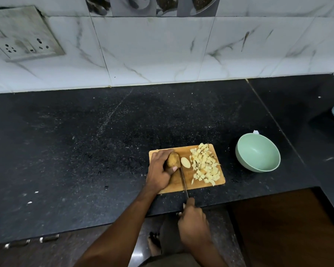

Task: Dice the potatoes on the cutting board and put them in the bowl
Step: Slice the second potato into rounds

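Two bare arms are seen, coming in from about 6 o'clock. No sleeves are worn on them, and both are uncovered up to the picture's edge. The left hand (159,171) and the right hand (193,221) are bare too. Dark clothing is worn at 6 o'clock, low in the picture. A bare foot (154,245) is seen beside it.

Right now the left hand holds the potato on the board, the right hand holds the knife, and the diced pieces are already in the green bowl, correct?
Not quite. The head view shows the green bowl empty; the diced pieces lie heaped on the cutting board. The rest stands: the left hand holds the potato and the right hand holds the knife.
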